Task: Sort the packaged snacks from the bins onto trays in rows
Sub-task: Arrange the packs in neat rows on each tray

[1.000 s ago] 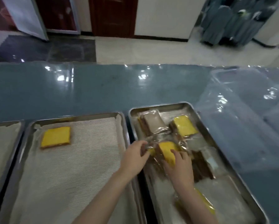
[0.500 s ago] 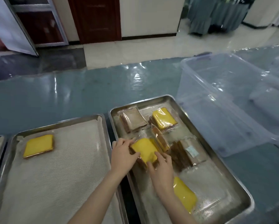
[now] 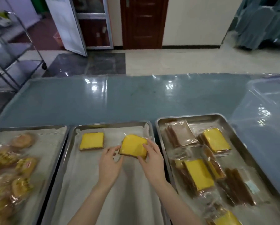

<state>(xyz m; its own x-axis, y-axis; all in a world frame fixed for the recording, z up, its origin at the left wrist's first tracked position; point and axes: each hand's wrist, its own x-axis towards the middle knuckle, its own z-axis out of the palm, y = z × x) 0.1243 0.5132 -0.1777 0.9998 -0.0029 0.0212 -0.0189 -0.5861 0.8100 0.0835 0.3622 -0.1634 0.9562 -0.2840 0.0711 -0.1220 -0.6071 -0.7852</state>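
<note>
Snack pack (image 3: 133, 147) over cloth-lined middle tray (image 3: 111, 123)

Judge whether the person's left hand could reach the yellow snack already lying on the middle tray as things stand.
Probably yes. The left hand is over the middle tray, near the lying yellow snack, with only bare liner between them. The right hand grips the held packet.

Yellow-topped cake slice (image 3: 133, 146) in clear wrap hangs tilted, gripped at both sides, over the far end of the middle tray (image 3: 80, 184). A matching slice (image 3: 92, 141) lies flat just left of it. In the right tray (image 3: 189, 116), yellow packs (image 3: 216, 139) and brown packs (image 3: 179, 134) lie jumbled. The left tray (image 3: 51, 143) holds wrapped round buns (image 3: 22, 140).
</note>
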